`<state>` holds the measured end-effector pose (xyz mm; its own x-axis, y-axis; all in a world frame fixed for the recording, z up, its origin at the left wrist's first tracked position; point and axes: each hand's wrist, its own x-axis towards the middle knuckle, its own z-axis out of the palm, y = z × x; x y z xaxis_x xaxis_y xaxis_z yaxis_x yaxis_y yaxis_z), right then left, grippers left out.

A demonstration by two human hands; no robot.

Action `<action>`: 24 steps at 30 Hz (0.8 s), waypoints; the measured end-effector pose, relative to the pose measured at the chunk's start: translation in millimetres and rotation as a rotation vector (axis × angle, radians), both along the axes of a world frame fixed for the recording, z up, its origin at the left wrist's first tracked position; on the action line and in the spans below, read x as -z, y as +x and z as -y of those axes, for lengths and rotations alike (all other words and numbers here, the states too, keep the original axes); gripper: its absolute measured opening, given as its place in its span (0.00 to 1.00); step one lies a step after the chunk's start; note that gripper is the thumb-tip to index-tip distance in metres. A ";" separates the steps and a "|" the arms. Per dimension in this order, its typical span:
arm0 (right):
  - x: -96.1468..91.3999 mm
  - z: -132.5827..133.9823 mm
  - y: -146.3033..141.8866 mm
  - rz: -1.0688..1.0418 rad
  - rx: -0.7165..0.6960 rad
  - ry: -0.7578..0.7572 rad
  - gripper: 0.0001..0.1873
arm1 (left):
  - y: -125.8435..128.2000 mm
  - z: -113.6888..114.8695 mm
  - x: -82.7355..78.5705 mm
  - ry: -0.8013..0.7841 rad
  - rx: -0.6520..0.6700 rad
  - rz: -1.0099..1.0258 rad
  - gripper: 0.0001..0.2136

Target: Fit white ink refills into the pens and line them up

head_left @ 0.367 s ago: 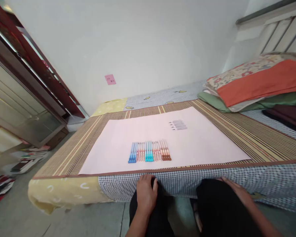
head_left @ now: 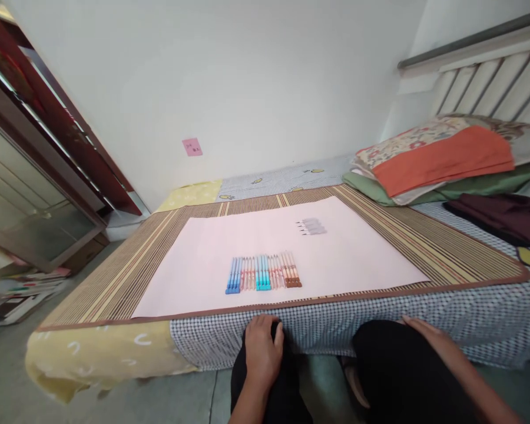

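Swinging slightly right since the earlier frame, our view is showing the sheet (head_left: 366, 259) a little farther left; our left hand (head_left: 262, 347) and right hand (head_left: 430, 335) are staying at our knees (head_left: 393, 365), before the sheet. Our left fingers are curving close together over the knee, thumb slightly apart. Our right hand is lying along the outer side of the other knee, partly hidden, so we cannot tell how its fingers are set. Under the sheet, a striped mat (head_left: 110, 282) is spreading. On the sheet's nearer half we are seeing, left to right, blue pens (head_left: 234, 275), pink pens (head_left: 248, 274), turquoise pens (head_left: 262, 272), more pink pens and brown pens (head_left: 292, 271). Farther back on the sheet, to the right, four grey pens (head_left: 312, 226) are lying, dark tips pointing left. Right of the sheet, a maroon cloth (head_left: 499, 218) and a farther pillow (head_left: 446, 162) are lying. Behind the sheet, a pink note (head_left: 192, 147) is sticking to the wall (head_left: 269, 76).
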<state>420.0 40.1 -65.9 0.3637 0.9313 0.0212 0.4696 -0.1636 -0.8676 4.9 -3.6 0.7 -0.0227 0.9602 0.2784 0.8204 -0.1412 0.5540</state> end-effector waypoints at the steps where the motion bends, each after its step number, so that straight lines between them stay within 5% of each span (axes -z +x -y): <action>1: -0.4 0.8 0.0 -0.042 0.011 -0.028 0.12 | 0.3 -0.1 0.0 0.003 0.002 0.011 0.07; 6: 5.5 6.2 -12.3 0.004 0.172 -0.060 0.21 | 3.3 0.7 3.5 0.020 0.028 0.119 0.07; 9: 2.0 9.3 -28.1 0.188 0.264 0.097 0.20 | 5.0 1.3 3.7 0.010 0.025 0.291 0.10; 13: -23.7 0.3 -57.8 0.304 0.140 0.421 0.15 | 8.7 -14.4 -21.6 -0.069 0.014 0.676 0.17; 20: -77.7 -88.2 -99.1 0.307 -0.131 0.578 0.10 | 26.0 -125.1 -107.9 0.050 -0.087 1.501 0.14; 24: -86.3 -162.5 -116.0 0.341 -0.157 0.509 0.13 | 35.8 -179.2 -121.7 -0.014 -0.119 1.885 0.07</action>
